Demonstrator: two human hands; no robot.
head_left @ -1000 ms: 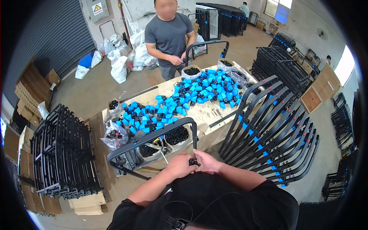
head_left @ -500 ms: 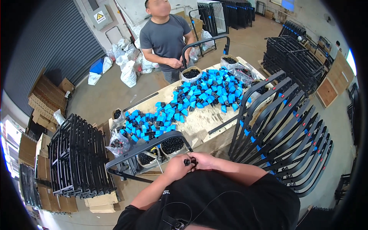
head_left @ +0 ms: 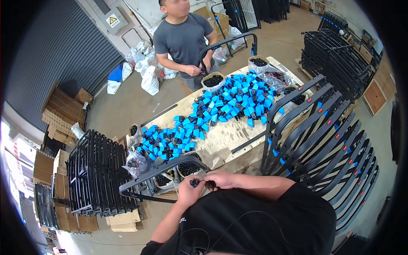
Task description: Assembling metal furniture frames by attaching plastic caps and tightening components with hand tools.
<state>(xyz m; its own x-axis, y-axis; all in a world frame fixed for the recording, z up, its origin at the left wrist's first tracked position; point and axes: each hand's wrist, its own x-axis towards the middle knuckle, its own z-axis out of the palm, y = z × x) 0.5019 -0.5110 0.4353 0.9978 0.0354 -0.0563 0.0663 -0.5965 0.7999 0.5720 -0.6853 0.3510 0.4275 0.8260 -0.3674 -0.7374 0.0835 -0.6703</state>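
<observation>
My left hand point(head_left: 188, 192) is closed around a small black part point(head_left: 194, 183), whose end shows between thumb and fingers. Close beside it, my right hand point(head_left: 221, 180) has its fingers bent together at the near end of a black U-shaped tube frame point(head_left: 163, 164). What the right fingertips hold is too small to make out. The frame lies tilted at the table's near edge, its curved bar reaching left. Just beyond my hands stands a tub of small black pieces point(head_left: 189, 168), with another tub point(head_left: 162, 180) to its left.
Blue-and-black plastic clips point(head_left: 238, 97) are heaped across the wooden table point(head_left: 219, 140). Many black frames lean in a row on the right point(head_left: 327, 136); more are stacked on the left point(head_left: 100, 170). Across the table a co-worker point(head_left: 183, 40) holds another frame point(head_left: 229, 42).
My hands have drawn slightly apart, the left shifting left with its black part. The whole view has swung a little; the co-worker stays in place.
</observation>
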